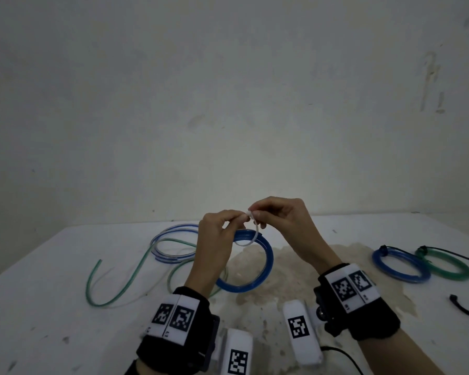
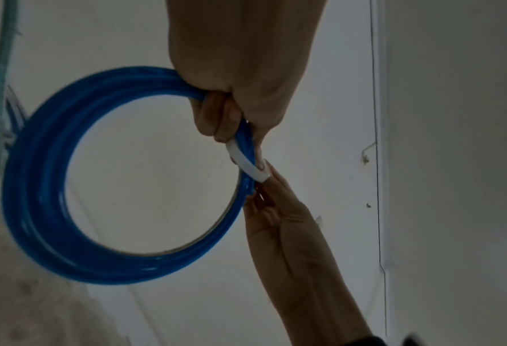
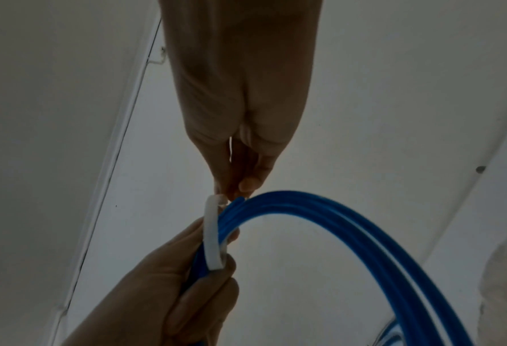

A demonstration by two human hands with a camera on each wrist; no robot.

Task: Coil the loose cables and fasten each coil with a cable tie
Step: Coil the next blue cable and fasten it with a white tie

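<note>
A coil of blue cable (image 1: pixel 257 277) hangs above the white table (image 1: pixel 52 320), held up at its top. A white cable tie (image 1: pixel 251 236) loops round the coil's top strands. My left hand (image 1: pixel 238 218) grips the blue coil (image 2: pixel 38 187) there, fingers curled over cable and white tie (image 2: pixel 247 163). My right hand (image 1: pixel 256 213) pinches the tie's end just right of the left fingertips. In the right wrist view my right hand (image 3: pixel 240 185) meets the white tie (image 3: pixel 213 238) beside the blue coil (image 3: pixel 364 234), with the left hand (image 3: pixel 187 288) below.
A loose green cable (image 1: pixel 114 282) and a loose blue-and-clear cable (image 1: pixel 171 239) lie at the left. At the right rest a tied blue coil (image 1: pixel 401 267) and a tied green coil (image 1: pixel 450 266). A black cable tie (image 1: pixel 463 309) lies near the right edge.
</note>
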